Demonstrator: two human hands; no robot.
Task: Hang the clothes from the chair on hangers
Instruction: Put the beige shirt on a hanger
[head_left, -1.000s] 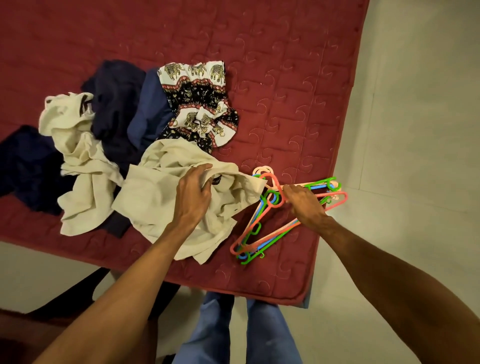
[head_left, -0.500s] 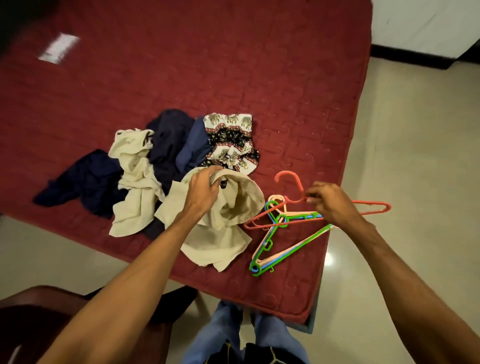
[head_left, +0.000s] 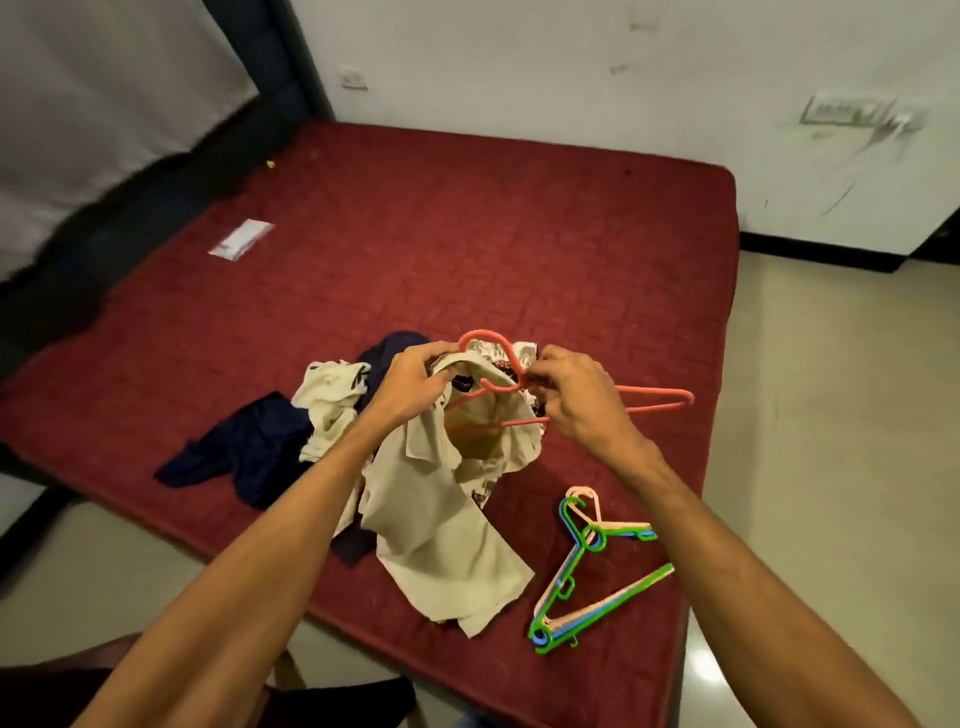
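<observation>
The cream shirt (head_left: 441, 525) is lifted off the bed by its collar, just below the middle of the view, and its body hangs down and trails onto the maroon mattress (head_left: 467, 234) toward 6 o'clock. The left hand (head_left: 410, 387) pinches the collar's left edge with curled fingers and thumb, holding the neck opening wide. The right hand (head_left: 576, 400), at 3 o'clock from that opening, has its fingers curled round the neck of a coral hanger (head_left: 688, 399) just under the hook. The hanger's left shoulder is inside the neck opening, while the right shoulder sticks out bare past the hand toward 3 o'clock (the hook stands above the collar at 12). At 4 o'clock from the shirt, a stack of green, blue and pale pink hangers (head_left: 587, 566) lies flat on the mattress near its right edge, apart from the cloth. At 9 to 10 o'clock from the shirt are a second cream garment (head_left: 332, 405), crumpled, and a navy garment (head_left: 244, 452) spread out beyond it; a patterned piece (head_left: 525, 351) peeks out behind the hook. A small white packet (head_left: 241, 244) lies well apart at 10 o'clock on the mattress. Pale floor tiles (head_left: 831, 415) run along the right side, and a white wall with a switch plate (head_left: 857, 111) stands behind the bed.
</observation>
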